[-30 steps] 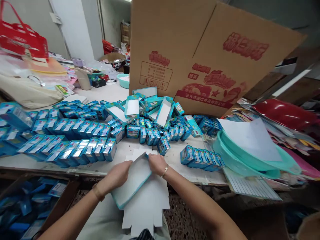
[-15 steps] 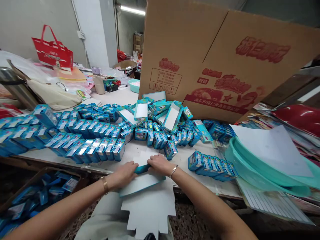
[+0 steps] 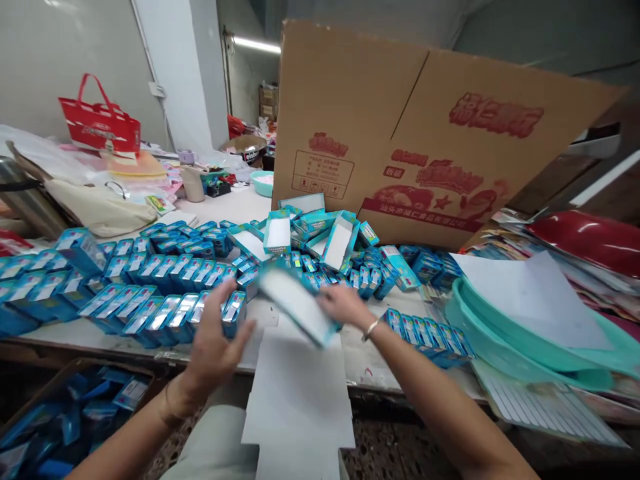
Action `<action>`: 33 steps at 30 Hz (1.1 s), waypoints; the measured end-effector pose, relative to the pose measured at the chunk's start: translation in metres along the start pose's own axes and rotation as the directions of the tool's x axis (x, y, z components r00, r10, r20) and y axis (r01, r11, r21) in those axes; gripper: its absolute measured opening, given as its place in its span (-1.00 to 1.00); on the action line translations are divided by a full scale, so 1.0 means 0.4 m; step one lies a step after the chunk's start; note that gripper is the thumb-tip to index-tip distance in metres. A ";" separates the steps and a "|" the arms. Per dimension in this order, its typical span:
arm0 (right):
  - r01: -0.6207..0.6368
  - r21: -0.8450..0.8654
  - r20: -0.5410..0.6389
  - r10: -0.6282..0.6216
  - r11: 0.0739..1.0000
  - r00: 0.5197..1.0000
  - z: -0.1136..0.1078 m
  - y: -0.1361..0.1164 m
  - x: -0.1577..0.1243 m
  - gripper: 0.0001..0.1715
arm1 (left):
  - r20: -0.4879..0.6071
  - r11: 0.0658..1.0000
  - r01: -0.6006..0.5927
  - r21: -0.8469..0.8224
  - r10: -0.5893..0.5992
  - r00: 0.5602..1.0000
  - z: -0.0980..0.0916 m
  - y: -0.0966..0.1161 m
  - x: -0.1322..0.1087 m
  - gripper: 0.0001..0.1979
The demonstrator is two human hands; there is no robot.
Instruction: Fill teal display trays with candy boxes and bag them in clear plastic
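Observation:
My right hand (image 3: 345, 305) grips the near side of a shallow blue carton tray (image 3: 297, 303) with a white inside. The tray is smeared by motion and hangs tilted above the table. My left hand (image 3: 215, 333) is held up to the left, thumb and fingers apart, touching nothing. Below lies a flat white die-cut card sheet (image 3: 300, 393), spanning from the table edge to my lap. Behind the held tray is a pile of folded blue trays (image 3: 277, 232). Rows of small blue boxes (image 3: 165, 320) stand beyond my left hand.
A large brown carton (image 3: 370, 127) stands behind the pile. Turquoise basins (image 3: 460, 320) with white paper on top sit at the right. More blue boxes (image 3: 435, 340) stand in front of them. An open box of blue packs (image 3: 80, 413) is low at left.
The carton tray has been lifted off the sheet and moved forward in my right hand. My left hand has let go, moved left and opened. The camera view has tilted up slightly.

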State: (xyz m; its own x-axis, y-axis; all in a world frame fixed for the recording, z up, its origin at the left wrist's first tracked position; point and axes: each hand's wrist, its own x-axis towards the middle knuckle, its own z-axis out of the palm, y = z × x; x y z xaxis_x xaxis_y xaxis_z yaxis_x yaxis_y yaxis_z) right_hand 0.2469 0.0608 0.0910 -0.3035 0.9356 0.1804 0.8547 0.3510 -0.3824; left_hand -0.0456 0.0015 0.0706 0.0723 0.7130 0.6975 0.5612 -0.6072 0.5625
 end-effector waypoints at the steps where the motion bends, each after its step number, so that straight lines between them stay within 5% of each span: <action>1: -0.054 0.022 -0.088 0.056 0.998 0.995 -0.057 0.011 0.028 -0.65 | -0.148 0.993 0.058 -0.099 -0.072 0.986 -0.010 0.006 0.018 -0.25; 3: -0.106 0.251 -0.331 0.189 0.962 0.925 -0.154 0.027 0.067 -0.44 | -0.208 0.938 0.209 -0.276 -0.271 0.940 -0.005 0.007 0.027 -0.33; 6: 0.007 0.538 -0.519 0.325 0.843 0.790 -0.193 0.025 0.031 -0.28 | 0.067 0.787 0.494 -0.368 -0.508 0.859 0.045 -0.018 -0.045 -0.46; 8: -0.035 0.518 -0.478 0.323 0.855 0.817 -0.123 0.017 -0.058 -0.39 | 0.233 0.741 0.599 -0.304 -0.552 0.800 0.088 -0.044 -0.135 -0.50; 11: -0.333 0.255 -0.232 0.392 0.908 0.891 0.073 0.015 -0.223 -0.57 | 0.247 0.841 0.524 -0.135 -0.484 0.840 0.152 -0.074 -0.271 -0.50; 15: -0.604 -0.104 -0.183 0.582 0.790 0.793 0.288 -0.004 -0.355 -0.39 | 0.272 0.932 0.348 0.102 -0.362 0.891 0.217 -0.082 -0.371 -0.27; 19: -0.620 -0.076 -0.221 0.593 0.781 0.774 0.339 -0.030 -0.355 -0.21 | 0.348 0.944 0.272 0.189 -0.323 0.880 0.241 -0.074 -0.388 -0.24; 23: -0.482 0.299 -0.314 0.562 0.823 0.765 0.292 -0.017 -0.347 -0.56 | 0.326 0.909 0.411 0.071 -0.410 0.852 0.217 -0.066 -0.358 -0.25; 25: -0.364 0.614 -0.226 0.598 0.701 0.769 0.254 -0.007 -0.350 -0.72 | 0.274 0.840 0.541 -0.055 -0.508 0.817 0.193 -0.066 -0.319 -0.20; 27: -0.242 0.872 -0.069 0.597 0.425 0.799 0.217 -0.001 -0.347 -0.71 | 0.267 0.719 0.650 -0.244 -0.595 0.758 0.167 -0.070 -0.263 -0.13; 30: -0.113 0.992 0.070 0.481 0.062 0.874 0.182 -0.005 -0.323 -0.36 | 0.512 0.396 0.800 -0.451 -0.620 0.595 0.137 -0.076 -0.167 -0.10; 33: -0.106 0.990 0.133 0.402 -0.090 0.906 0.188 -0.012 -0.286 -0.06 | 0.736 0.099 0.901 -0.423 -0.542 0.405 0.139 -0.077 -0.099 -0.25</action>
State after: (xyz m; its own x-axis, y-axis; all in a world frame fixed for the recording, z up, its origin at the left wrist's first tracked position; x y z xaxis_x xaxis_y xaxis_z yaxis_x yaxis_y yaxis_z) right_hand 0.2458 -0.0452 0.0039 0.0121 0.9938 -0.1109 -0.4619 -0.0928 -0.8821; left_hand -0.0201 0.0114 0.0009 0.3322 0.8763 -0.3489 -0.2278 0.4335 0.8719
